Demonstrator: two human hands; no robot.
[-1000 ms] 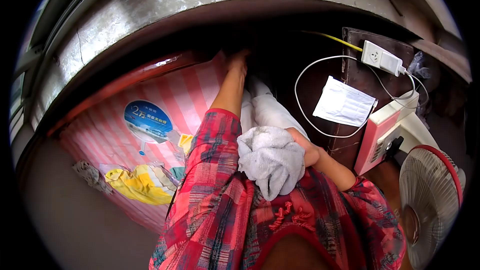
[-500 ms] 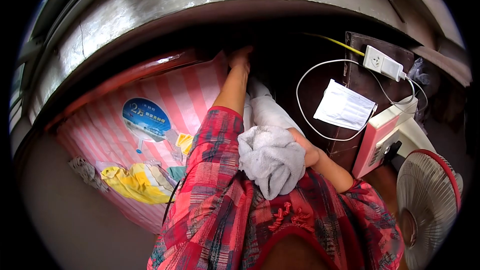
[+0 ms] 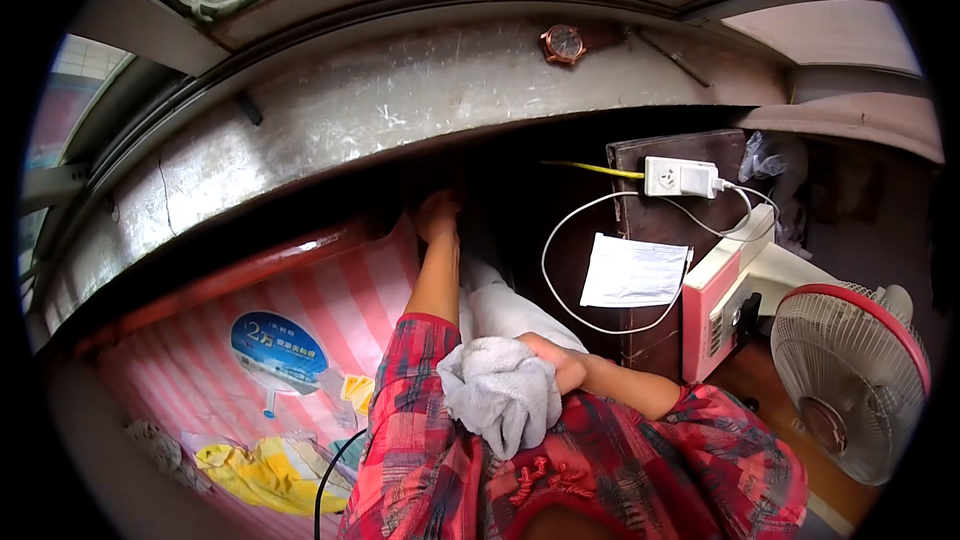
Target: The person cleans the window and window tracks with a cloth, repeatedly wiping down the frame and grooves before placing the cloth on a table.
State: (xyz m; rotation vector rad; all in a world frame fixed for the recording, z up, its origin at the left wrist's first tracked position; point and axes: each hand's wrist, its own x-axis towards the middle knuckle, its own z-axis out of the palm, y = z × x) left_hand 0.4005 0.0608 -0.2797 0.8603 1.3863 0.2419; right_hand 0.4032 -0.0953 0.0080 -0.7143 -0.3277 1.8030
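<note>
A bunched light-grey cloth (image 3: pixel 503 395) is gripped in my right hand (image 3: pixel 562 361), close to my chest. The fingers curl in behind its folds. My left arm stretches forward, and my left hand (image 3: pixel 438 215) reaches into the dark gap under the ledge. Shadow hides those fingers, so whether they hold or touch anything does not show. Beside that hand is the far corner of a pink-and-white striped sheet (image 3: pixel 350 290). It carries a blue oval fan (image 3: pixel 278 352) and yellow-and-white cloth (image 3: pixel 265 475).
A grey ledge (image 3: pixel 350 110) with a wristwatch (image 3: pixel 563 43) runs across the front. On the right are a dark brown box (image 3: pixel 650 330), a white power strip (image 3: pixel 680 177) with looping cable, a folded white face mask (image 3: pixel 636 270) and an electric fan (image 3: pixel 850 380).
The view has tilted up, bringing the watch and more of the ledge and window into sight. My right hand still grips the cloth; my left hand remains in the dark gap.
</note>
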